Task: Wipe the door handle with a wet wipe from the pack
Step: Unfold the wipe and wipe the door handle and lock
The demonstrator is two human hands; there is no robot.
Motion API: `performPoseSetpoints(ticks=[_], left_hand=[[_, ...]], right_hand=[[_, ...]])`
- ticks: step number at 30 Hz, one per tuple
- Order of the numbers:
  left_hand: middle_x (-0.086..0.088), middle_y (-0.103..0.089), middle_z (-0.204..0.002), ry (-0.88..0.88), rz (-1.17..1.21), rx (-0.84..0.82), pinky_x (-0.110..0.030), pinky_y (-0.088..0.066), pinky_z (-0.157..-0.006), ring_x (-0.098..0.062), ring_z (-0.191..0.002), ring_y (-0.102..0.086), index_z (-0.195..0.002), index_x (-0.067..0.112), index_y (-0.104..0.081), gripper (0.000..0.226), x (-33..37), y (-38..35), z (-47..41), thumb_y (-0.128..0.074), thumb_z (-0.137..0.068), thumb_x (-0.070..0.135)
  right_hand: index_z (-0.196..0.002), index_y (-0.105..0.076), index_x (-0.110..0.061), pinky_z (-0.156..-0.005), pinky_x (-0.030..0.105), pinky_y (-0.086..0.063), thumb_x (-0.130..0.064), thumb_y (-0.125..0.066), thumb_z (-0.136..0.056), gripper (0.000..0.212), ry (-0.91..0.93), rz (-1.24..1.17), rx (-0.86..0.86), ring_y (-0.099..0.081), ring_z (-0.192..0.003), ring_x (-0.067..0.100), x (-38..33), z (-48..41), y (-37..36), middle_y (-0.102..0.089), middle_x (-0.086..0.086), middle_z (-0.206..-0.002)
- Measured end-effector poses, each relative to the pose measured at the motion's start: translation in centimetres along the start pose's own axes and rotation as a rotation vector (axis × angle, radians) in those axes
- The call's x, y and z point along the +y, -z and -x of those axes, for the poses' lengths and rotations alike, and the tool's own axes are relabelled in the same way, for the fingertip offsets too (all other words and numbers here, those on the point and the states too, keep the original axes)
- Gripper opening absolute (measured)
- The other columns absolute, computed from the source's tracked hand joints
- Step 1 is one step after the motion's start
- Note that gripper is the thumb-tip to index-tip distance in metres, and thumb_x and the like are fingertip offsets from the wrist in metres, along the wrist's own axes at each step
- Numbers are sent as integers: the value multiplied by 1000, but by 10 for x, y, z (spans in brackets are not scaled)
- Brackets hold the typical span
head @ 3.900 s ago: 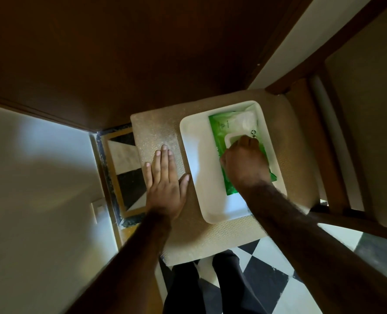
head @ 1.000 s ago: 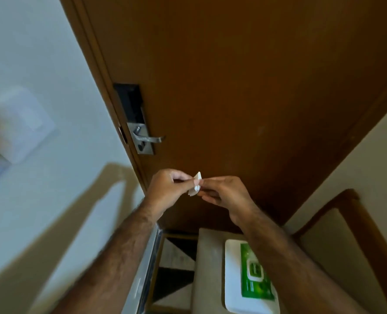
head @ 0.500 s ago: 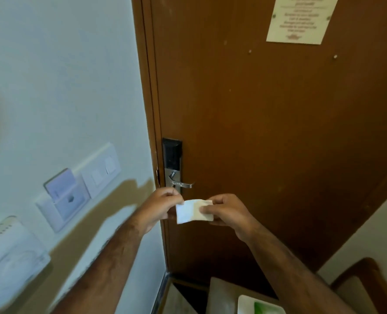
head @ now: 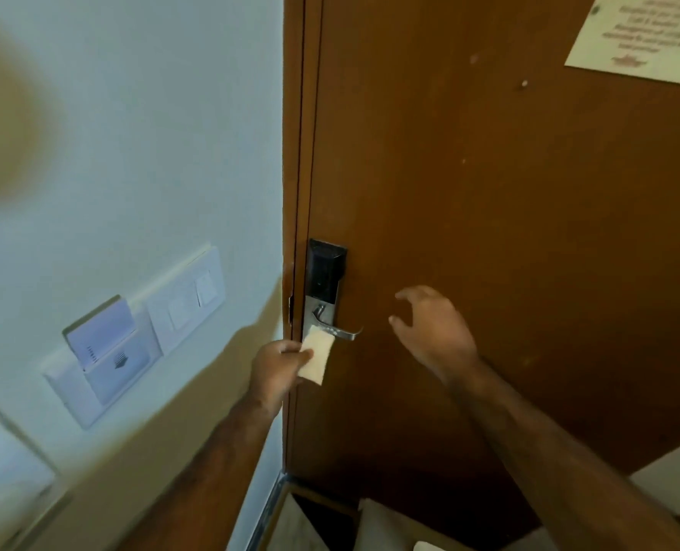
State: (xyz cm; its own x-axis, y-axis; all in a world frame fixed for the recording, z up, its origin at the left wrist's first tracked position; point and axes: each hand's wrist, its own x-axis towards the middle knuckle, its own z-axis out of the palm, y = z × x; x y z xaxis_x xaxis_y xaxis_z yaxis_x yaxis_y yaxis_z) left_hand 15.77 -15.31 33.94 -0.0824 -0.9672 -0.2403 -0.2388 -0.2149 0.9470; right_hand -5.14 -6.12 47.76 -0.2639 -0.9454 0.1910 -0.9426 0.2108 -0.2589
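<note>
One flat rectangular wipe (head: 316, 353) pinched in left hand (head: 276, 371), top edge at one metal lever handle (head: 340, 331). Right hand (head: 436, 332) empty, fingers spread, near brown door (head: 509, 232).

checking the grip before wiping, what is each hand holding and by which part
Left hand pinches the wet wipe by its left edge; right hand is open, holding nothing.
</note>
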Motion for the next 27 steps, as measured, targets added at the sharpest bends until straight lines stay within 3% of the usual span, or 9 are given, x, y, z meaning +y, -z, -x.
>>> performPoseSetpoints(ticks=[2, 5, 10, 12, 15, 17, 19, 23, 27], left_hand=[[-19, -76, -120, -25, -6, 205, -47, -65, -85, -32, -101, -74, -116, 3, -76, 28, -9, -10, -15, -76, -94, 20], [-22, -75, -126, -61, -39, 342, -43, -62, -92, -37, -106, -73, -125, 0, -74, 33, -9, -31, -29, -70, -98, 19], [-26, -79, -104, -54, 41, 425, -23, -46, -75, -37, -93, -75, -115, -5, -78, 26, 0, -72, -38, -65, -101, 13], [-21, -79, -97, -50, 83, 433, -15, -40, -62, -19, -71, -67, -122, -1, -75, 26, 3, -94, -37, -62, -103, 11], [-13, -76, -112, -130, 140, 470, -29, -61, -70, -25, -89, -75, -146, 10, -57, 43, -8, -131, -40, -58, -103, 13], [-20, -54, -154, -150, 151, 444, -47, -62, -96, -37, -132, -62, -160, 17, -35, 61, -18, -160, -46, -54, -104, 29], [-9, -12, -176, -161, 175, 403, -43, -43, -117, -27, -155, -29, -167, 23, -12, 80, -16, -182, -40, -46, -101, 53], [2, 20, -175, -177, 157, 358, -28, -11, -118, -8, -149, 0, -166, 21, 10, 90, -2, -206, -20, -48, -103, 51], [12, 26, -173, -233, 238, 403, -37, -30, -119, -23, -159, -10, -163, 37, 20, 96, -9, -194, -49, -37, -95, 74]], right_hand=[[-157, -46, -19, -125, 42, -35, -35, -61, -105, 56, 122, 308, 108, -31, -157, 25, 10, -22, 15, -38, 8, -168], [-165, -33, -19, -132, 51, -13, -33, -56, -107, 64, 255, 581, 144, -2, -164, 30, 25, -60, 32, -11, 14, -177], [-162, -43, -24, -127, 64, -16, -41, -66, -98, 70, 464, 766, 322, -12, -162, 37, 59, -114, 53, -16, 17, -176], [-166, -35, -25, -128, 62, -13, -46, -56, -105, 68, 523, 861, 386, -10, -163, 37, 78, -130, 57, -13, 17, -176], [-169, -23, -25, -129, 59, -7, -51, -40, -110, 67, 616, 986, 491, -9, -163, 37, 99, -145, 53, -10, 17, -177], [-170, -18, -23, -129, 59, -9, -54, -35, -111, 68, 640, 1027, 561, -10, -162, 37, 108, -152, 47, -10, 18, -176], [-171, -14, -21, -128, 60, -13, -56, -31, -112, 70, 654, 1061, 616, -11, -162, 38, 114, -157, 44, -10, 19, -176], [-171, -11, -18, -127, 60, -12, -56, -29, -112, 72, 700, 1054, 651, -12, -161, 40, 118, -162, 41, -10, 21, -175], [-171, -8, -16, -127, 63, -13, -55, -25, -113, 71, 735, 1026, 663, -11, -161, 41, 120, -162, 39, -8, 23, -175]])
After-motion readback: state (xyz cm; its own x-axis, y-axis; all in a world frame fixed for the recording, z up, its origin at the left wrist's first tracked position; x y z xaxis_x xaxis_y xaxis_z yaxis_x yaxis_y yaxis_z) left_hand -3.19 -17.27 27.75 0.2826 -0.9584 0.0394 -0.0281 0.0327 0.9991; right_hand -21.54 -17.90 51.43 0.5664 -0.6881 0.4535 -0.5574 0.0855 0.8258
